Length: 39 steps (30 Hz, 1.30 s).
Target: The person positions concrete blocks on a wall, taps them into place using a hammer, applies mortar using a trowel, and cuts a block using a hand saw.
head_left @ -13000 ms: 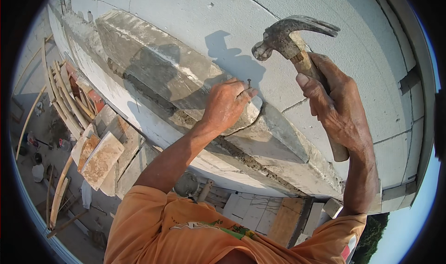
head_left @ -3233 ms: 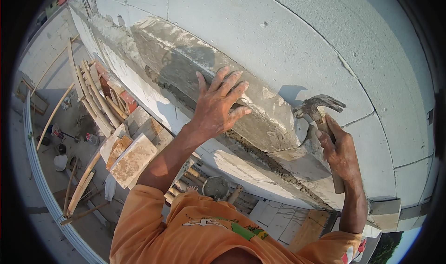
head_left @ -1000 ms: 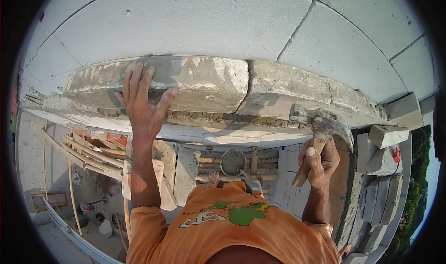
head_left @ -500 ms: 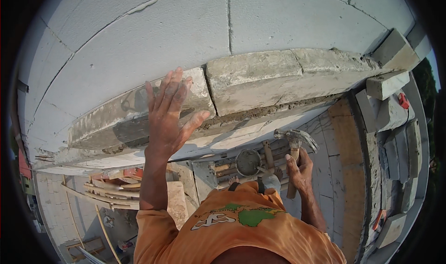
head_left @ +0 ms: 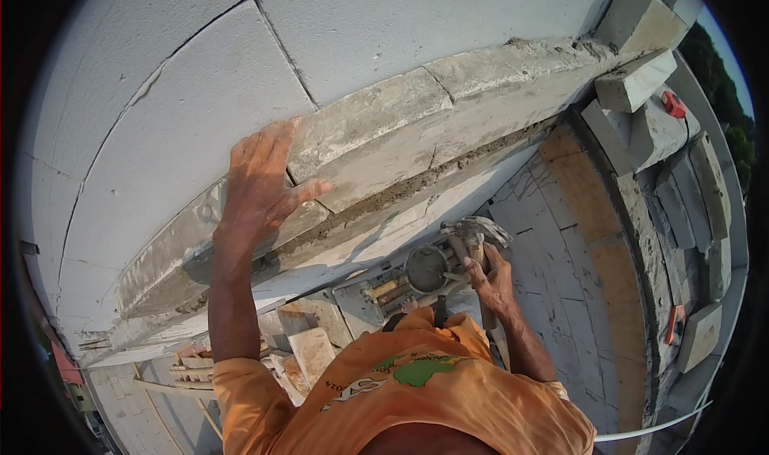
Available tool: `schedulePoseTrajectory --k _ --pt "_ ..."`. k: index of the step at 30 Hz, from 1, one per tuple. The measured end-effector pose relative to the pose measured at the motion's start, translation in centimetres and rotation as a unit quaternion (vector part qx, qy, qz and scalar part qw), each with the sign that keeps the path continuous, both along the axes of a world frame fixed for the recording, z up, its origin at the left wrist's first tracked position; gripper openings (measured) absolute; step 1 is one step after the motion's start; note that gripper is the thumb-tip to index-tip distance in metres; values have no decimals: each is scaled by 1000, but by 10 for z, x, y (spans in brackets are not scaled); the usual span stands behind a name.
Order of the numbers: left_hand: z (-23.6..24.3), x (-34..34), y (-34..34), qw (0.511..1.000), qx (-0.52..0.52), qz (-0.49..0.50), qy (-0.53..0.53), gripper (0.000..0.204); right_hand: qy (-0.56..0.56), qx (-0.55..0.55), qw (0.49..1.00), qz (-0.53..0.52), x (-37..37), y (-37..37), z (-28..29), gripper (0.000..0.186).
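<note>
Rests the left grip (head_left: 256, 187) across the right end of the left slab (head_left: 160, 269), just beside the joint with the right slab (head_left: 376, 142). Clamps nothing there: lays the fingers close to each other, toward the inner edge and the wall (head_left: 184, 110), and points the thumb away from them, to the side of the right slab. Cannot tell the force of the pressing. Wraps the right grip (head_left: 494, 283) firmly around the handle of the hammer (head_left: 475, 249), with the head beyond the hand. Holds this hammer well apart from both slabs, outside the outer edge of the ledge (head_left: 376, 213), near the bucket (head_left: 426, 269). Has the left slab forward and to the left of the right grip, with the left grip much nearer. Sees the long axis of both slabs along the wall. Has free air between hammer and outer edge of the ledge, but little room at the inner edge, beside the wall. On the right, meets the board (head_left: 597, 207), then stacked blocks (head_left: 709, 179).
</note>
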<state>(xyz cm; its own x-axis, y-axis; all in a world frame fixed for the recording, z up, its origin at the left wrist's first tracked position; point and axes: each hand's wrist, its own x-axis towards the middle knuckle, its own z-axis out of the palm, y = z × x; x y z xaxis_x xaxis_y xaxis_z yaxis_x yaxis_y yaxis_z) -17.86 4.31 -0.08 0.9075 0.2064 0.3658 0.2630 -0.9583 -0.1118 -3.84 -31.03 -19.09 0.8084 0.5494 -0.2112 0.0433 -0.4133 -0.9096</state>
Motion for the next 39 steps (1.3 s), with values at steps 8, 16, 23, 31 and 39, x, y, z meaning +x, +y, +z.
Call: schedulePoseTrajectory --k 8,16,23,31,39 --pt "7 14 -13 989 -46 113 79 113 -115 37 993 -2 18 21 -27 40" --pt "3 18 -11 978 -82 170 86 117 -183 135 974 0 25 64 -43 31" --pt "-11 6 -2 993 -65 100 8 109 -183 151 972 -1 29 67 -35 28" --pt "-8 9 -6 989 -105 102 3 104 -217 123 967 -43 43 51 -20 30" --pt "2 6 -14 990 -96 95 -30 100 -259 120 956 -72 52 30 -7 35"
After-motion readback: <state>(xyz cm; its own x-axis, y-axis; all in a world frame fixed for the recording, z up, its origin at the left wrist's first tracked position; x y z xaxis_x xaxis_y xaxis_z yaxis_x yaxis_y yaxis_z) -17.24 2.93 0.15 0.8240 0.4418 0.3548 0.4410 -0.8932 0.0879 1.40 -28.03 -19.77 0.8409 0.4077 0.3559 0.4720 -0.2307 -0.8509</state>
